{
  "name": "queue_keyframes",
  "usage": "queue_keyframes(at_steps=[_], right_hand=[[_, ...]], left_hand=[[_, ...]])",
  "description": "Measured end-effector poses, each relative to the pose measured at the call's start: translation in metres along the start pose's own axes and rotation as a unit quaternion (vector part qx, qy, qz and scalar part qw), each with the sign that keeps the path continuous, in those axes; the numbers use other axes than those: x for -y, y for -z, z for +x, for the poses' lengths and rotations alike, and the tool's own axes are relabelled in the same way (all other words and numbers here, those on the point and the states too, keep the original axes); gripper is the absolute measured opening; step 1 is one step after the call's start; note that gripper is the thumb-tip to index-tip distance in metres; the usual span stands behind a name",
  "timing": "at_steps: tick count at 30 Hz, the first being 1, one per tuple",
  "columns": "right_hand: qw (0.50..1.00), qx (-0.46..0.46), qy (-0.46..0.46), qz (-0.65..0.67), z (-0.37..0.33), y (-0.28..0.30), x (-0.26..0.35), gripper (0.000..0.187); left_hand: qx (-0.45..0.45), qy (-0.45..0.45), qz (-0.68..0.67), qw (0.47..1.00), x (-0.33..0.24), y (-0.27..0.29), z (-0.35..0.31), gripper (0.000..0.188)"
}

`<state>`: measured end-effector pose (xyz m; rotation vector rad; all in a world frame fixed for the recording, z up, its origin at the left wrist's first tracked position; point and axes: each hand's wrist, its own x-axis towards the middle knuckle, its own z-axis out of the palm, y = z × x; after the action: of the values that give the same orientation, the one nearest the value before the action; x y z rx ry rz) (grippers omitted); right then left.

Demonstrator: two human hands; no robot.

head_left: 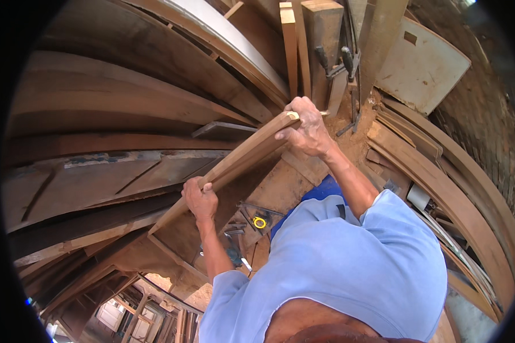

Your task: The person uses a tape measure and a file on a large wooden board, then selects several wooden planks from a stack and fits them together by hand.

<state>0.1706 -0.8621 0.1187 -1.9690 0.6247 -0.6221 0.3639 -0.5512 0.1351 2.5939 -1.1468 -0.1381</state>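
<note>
My left hand (200, 200) is closed around the near edge of a long wooden board (243, 144), thumb lying over the top. At the board's far right end, my right hand (308, 128) grips it with the fingers over the end. A small pale yellow tip (325, 113) pokes out beside the right fingers; I cannot tell what it belongs to. The board slants from lower left to upper right. Below it, a yellow and black tape measure (260, 222) rests on the wooden work surface among hand tools (234, 231) that are partly hidden.
Large planks and panels (114, 97) lean in a stack on the left. Bar clamps (343, 64) stand by upright timbers (321, 34) at the far side. Curved-looking boards (440, 194) lie to the right, near a pale panel (423, 66). Sawdust covers the surfaces.
</note>
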Motion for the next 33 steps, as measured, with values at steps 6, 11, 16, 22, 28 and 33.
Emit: queue_keyframes(at_steps=[6, 11, 16, 22, 28, 33], right_hand=[[0.992, -0.090, 0.090, -0.028, 0.032, 0.037, 0.114, 0.058], [0.983, -0.114, 0.134, -0.053, 0.033, 0.027, 0.198, 0.059], [0.981, -0.075, 0.161, -0.074, 0.006, -0.028, 0.259, 0.057], [0.971, 0.000, 0.222, -0.087, -0.022, -0.106, 0.365, 0.058], [0.903, 0.078, 0.365, 0.214, -0.040, -0.111, 0.378, 0.066], [0.936, -0.345, 0.030, -0.056, -0.023, -0.007, 0.200, 0.052]], left_hand=[[-0.071, 0.005, -0.104, 0.992, -0.017, 0.062, 0.008, 0.068], [-0.137, 0.004, -0.142, 0.980, 0.005, 0.101, -0.010, 0.069], [-0.153, 0.000, -0.176, 0.972, 0.025, 0.145, -0.042, 0.065], [-0.347, 0.000, -0.113, 0.931, 0.020, 0.216, -0.050, 0.068], [-0.470, 0.096, -0.056, 0.875, 0.123, 0.253, -0.084, 0.081], [-0.542, 0.104, -0.068, 0.831, 0.161, 0.291, -0.117, 0.088]])
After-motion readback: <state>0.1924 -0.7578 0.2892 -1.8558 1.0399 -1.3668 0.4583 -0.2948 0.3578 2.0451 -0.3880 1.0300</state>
